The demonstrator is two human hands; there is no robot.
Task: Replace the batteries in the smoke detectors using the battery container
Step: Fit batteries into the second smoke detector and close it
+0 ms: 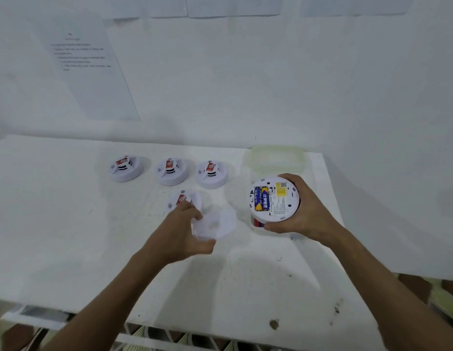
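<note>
Head view: open detector held over the battery container

Right hand (300, 211) grips the upturned smoke detector (273, 200) by its rim, two batteries (261, 199) seated. Left hand (181, 231) pinches the blurred white cover plate (215, 224). Both look like light, stiff, smooth plastic; rim grips suit best. Beneath sits the battery container (273, 158); four detectors (171, 171) rest on the surface (68, 224).
</note>
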